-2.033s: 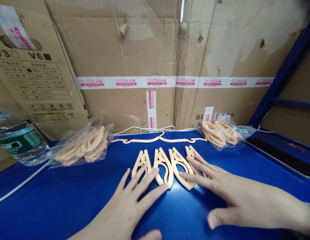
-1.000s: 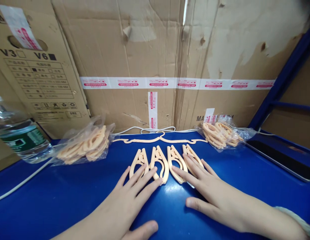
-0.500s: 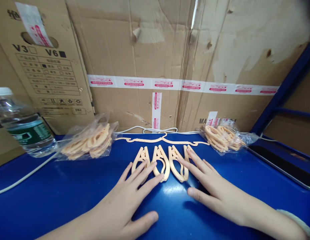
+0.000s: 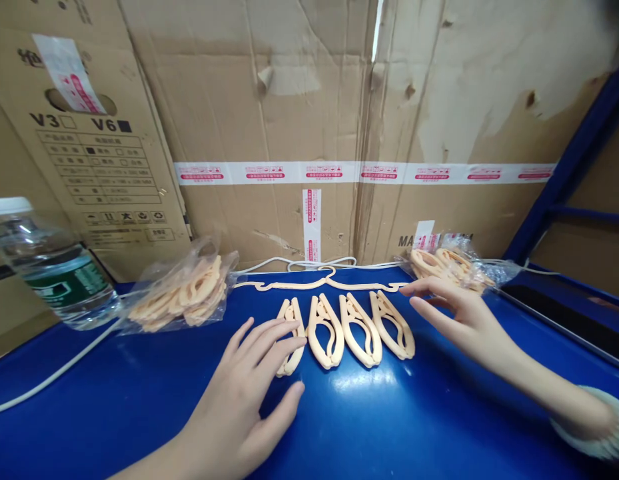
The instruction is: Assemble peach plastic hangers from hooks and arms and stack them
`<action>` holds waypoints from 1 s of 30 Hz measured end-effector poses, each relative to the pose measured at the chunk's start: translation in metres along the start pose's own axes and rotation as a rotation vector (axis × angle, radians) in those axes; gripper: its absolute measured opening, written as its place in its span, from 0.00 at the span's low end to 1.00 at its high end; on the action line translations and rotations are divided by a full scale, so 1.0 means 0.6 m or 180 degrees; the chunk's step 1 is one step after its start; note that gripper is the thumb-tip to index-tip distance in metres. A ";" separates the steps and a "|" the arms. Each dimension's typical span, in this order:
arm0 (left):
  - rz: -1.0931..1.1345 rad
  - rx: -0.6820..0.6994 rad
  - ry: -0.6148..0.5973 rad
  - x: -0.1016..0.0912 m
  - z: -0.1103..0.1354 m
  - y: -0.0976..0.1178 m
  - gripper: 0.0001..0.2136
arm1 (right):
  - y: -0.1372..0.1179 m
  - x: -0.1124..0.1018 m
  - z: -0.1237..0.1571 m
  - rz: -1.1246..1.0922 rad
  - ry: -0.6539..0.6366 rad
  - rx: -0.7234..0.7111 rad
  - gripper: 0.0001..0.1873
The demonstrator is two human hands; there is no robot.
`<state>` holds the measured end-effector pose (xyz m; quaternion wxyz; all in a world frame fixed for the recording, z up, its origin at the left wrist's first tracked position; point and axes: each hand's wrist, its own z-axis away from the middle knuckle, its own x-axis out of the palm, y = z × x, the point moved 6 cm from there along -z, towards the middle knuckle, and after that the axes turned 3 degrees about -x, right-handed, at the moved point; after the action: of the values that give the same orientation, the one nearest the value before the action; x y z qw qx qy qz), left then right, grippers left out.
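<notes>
Several folded cream plastic travel hangers lie side by side in a row on the blue tabletop. My left hand is open over the leftmost folded hanger, fingers spread and partly covering it; whether they touch it I cannot tell. Behind the row lies an unfolded hanger, its hook toward the cardboard. My right hand is open and holds nothing I can see. Its fingertips are by the unfolded hanger's right end, in front of a clear bag of folded hangers.
At left, another clear bag of hangers lies beside a water bottle. A black phone lies at the right. White cable runs along the left and back. Cardboard stands behind, with a blue frame post at right.
My right hand has moved up and right, off the rightmost folded hanger toward the bag. My left hand now covers only the leftmost folded hanger. The view has shifted slightly.
</notes>
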<state>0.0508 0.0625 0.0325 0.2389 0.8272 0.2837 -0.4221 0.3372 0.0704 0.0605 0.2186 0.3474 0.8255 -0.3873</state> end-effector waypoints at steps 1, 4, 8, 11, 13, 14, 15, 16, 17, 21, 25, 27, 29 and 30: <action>0.0066 -0.0021 0.0044 -0.001 -0.001 -0.003 0.20 | 0.009 0.000 -0.003 -0.0033 0.0024 0.0045 0.15; 0.0237 -0.0057 0.0107 -0.001 -0.002 -0.012 0.16 | 0.038 0.005 -0.017 -0.0074 0.0035 0.0077 0.16; 0.0314 -0.0026 -0.0029 0.009 0.000 -0.022 0.15 | 0.059 0.029 -0.055 0.0097 -0.0214 -0.0077 0.13; 0.0296 0.0050 -0.0131 0.014 0.002 -0.026 0.15 | 0.063 0.061 -0.091 0.0485 -0.0772 -0.0079 0.13; 0.0293 0.0051 -0.0137 0.014 0.003 -0.027 0.15 | 0.065 0.079 -0.114 0.0674 -0.1041 -0.0070 0.12; 0.0299 0.0046 -0.0135 0.013 0.002 -0.027 0.15 | 0.067 0.086 -0.124 0.0716 -0.1150 -0.0066 0.12; 0.0311 0.0039 -0.0136 0.013 0.002 -0.027 0.14 | 0.071 0.094 -0.132 0.0729 -0.1258 -0.0059 0.11; 0.0328 0.0034 -0.0135 0.013 0.001 -0.027 0.13 | 0.075 0.102 -0.139 0.0743 -0.1390 -0.0050 0.10; 0.0350 0.0031 -0.0126 0.012 0.000 -0.026 0.13 | 0.081 0.110 -0.143 0.0756 -0.1519 -0.0036 0.09; 0.0429 0.0045 -0.0094 0.013 -0.003 -0.027 0.12 | 0.100 0.128 -0.152 0.0796 -0.1767 0.0066 0.07; 0.0472 0.0096 -0.0071 0.012 0.000 -0.027 0.13 | 0.104 0.128 -0.154 0.0856 -0.1738 0.0162 0.05; 0.0496 0.0107 -0.0053 0.011 0.002 -0.026 0.12 | 0.098 0.124 -0.156 0.0851 -0.1713 0.0198 0.04; 0.0532 0.0103 -0.0032 0.009 0.002 -0.024 0.11 | 0.087 0.117 -0.158 0.0798 -0.1694 0.0215 0.05; 0.0557 0.0094 -0.0025 0.008 0.001 -0.023 0.11 | 0.080 0.112 -0.160 0.0753 -0.1692 0.0215 0.06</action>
<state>0.0434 0.0734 0.0260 0.2637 0.8506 0.2032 -0.4070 0.3195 0.1954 0.0527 0.4592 0.3347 0.6796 -0.4639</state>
